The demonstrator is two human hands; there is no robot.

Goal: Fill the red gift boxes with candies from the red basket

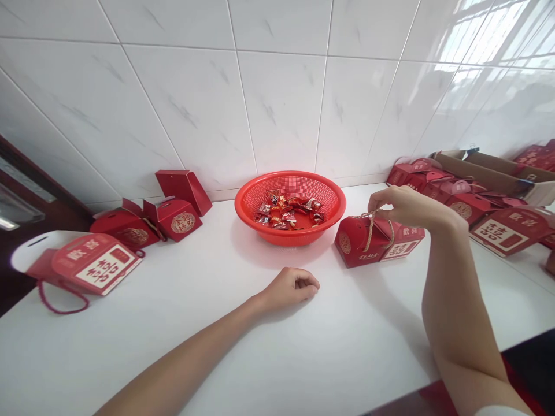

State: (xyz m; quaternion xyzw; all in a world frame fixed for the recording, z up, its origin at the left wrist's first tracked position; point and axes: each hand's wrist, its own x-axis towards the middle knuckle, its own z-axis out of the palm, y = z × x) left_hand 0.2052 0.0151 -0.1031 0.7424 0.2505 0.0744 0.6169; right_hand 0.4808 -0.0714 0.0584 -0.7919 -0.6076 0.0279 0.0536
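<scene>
My right hand (pixel 396 205) pinches the twisted rope handle (pixel 370 231) of a red gift box (pixel 359 245) with a gold round emblem. This box stands upright on the white counter, touching a second red box (pixel 403 244) with a white double-happiness label. My left hand (pixel 291 289) rests on the counter in front of the basket, fingers curled in and nothing visible in them. Behind it is a red plastic basket (pixel 247 222) with several wrapped candies (pixel 286 211) lying in the bottom.
On the left are several red boxes, one with its flaps open (pixel 93 263) and a dark red cord handle. More red boxes (pixel 470 205) crowd the right side beside a brown cardboard box (pixel 481 173). White tiled wall (pixel 281 104) rises behind the counter (pixel 243 358).
</scene>
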